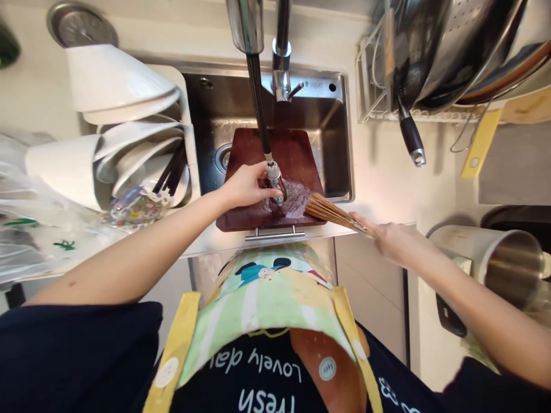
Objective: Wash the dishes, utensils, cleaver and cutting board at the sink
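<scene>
My left hand [245,186] is closed around the metal head of a pull-out tap sprayer [274,179] on its black hose, holding it just above a dark red cutting board [284,152]. The board lies across the steel sink [331,155], and water spreads over its near part. My right hand [394,238] grips the handle end of a bamboo brush [329,209], whose splayed bristles rest on the board's right near corner.
White bowls, plates and black chopsticks fill a drainer [129,143] left of the sink. Pans and a colander sit in a rack [430,57] at upper right. A steel kettle [495,258] stands at right. Plastic bags [34,229] lie at left. A tap [282,63] rises behind.
</scene>
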### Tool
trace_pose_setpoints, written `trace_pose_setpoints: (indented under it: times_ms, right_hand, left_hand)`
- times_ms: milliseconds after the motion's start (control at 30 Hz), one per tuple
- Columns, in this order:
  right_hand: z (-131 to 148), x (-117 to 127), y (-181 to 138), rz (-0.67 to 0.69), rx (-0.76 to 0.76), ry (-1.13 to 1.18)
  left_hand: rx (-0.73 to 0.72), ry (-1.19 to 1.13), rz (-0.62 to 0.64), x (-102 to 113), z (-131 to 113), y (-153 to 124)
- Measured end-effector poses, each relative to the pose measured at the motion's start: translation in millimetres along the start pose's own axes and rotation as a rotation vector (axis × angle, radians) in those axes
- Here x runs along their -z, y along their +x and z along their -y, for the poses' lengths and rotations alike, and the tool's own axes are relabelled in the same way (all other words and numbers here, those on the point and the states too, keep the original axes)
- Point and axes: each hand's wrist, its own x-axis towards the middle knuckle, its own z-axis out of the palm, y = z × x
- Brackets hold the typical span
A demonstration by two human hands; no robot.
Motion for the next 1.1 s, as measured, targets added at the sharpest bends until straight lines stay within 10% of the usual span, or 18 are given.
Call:
trace_pose_setpoints:
  times_ms: [267, 500, 767, 933, 1100]
  right_hand:
    - [75.7, 52.7, 42.8, -0.117, 0.382, 0.008]
    - [8.6, 32.9, 36.2, -0.071, 0.213, -0.133]
    - [121.4, 78.6, 102.2, -0.063, 0.488, 0.004]
    - [96.6, 72.2, 146.8, -0.074, 0.107, 0.082]
    - [101.4, 75.3, 163.1, -0.062, 0.370, 0.182]
  left_hand:
    - [0.024, 0.255, -0.011, 32.0, 4.5, -17.4]
    - [0.087, 0.439, 0.024, 55.3, 8.3, -21.9]
    - [0.145, 0.535, 0.124, 71.0, -2.3, -28.2]
    - [0.156, 0.608, 0.065, 87.9, 8.9, -22.9]
    - [0.061, 0.611, -0.066, 94.8, 34.8, 1.0]
